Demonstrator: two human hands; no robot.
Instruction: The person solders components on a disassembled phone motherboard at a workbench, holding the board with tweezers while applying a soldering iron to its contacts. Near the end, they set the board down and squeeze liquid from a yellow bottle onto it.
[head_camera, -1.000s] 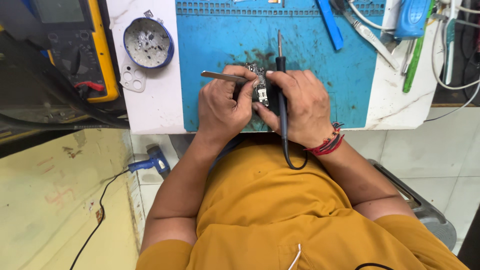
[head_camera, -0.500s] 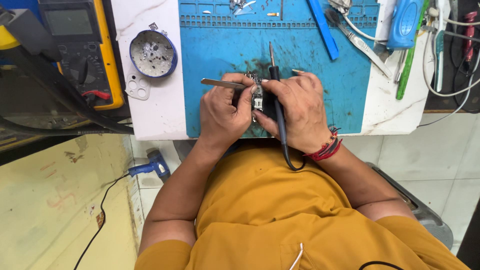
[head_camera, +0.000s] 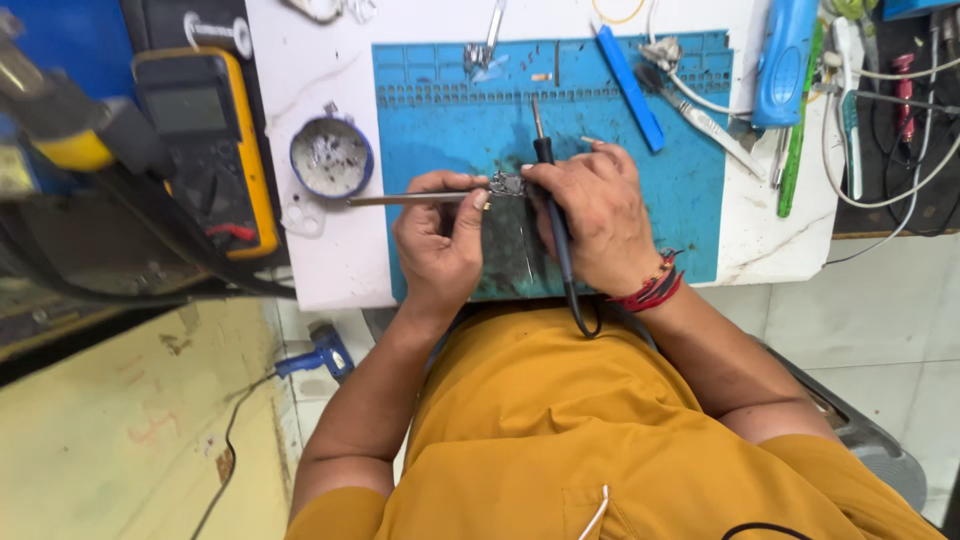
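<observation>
A white table (head_camera: 330, 270) fills the far half of the view, and a blue mat (head_camera: 690, 200) covers most of it. On the left, off the table's edge, a yellow-cased meter (head_camera: 205, 150) lies face up among dark cables. Just right of it, on the bare white top, sits a round tin (head_camera: 331, 157) with grey residue inside. Along the far edge of the mat lie a blue pry tool (head_camera: 625, 85), set at a slant, and a small metal clip (head_camera: 480, 55). To the right of the mat are a blue handheld tool (head_camera: 785, 60), a green stick (head_camera: 797, 140) and white cables (head_camera: 900, 180).

Both hands meet at the middle of the mat. The left hand (head_camera: 440, 240) is curled closed around metal tweezers (head_camera: 405, 199), whose long end points left, out over the mat's edge toward the tin. The right hand (head_camera: 600, 215) is closed in a pen grip on a black soldering iron (head_camera: 547, 190); its tip points far, away from the body, and its cord (head_camera: 580, 310) runs near, over the mat's near edge toward the orange shirt. Between the two thumbs lies a small circuit board (head_camera: 507, 185) (mostly hidden by the fingers, so its detail is unclear); it rests on the mat, touching the fingertips of both hands. A red thread band (head_camera: 655, 290) circles the right wrist.
</observation>
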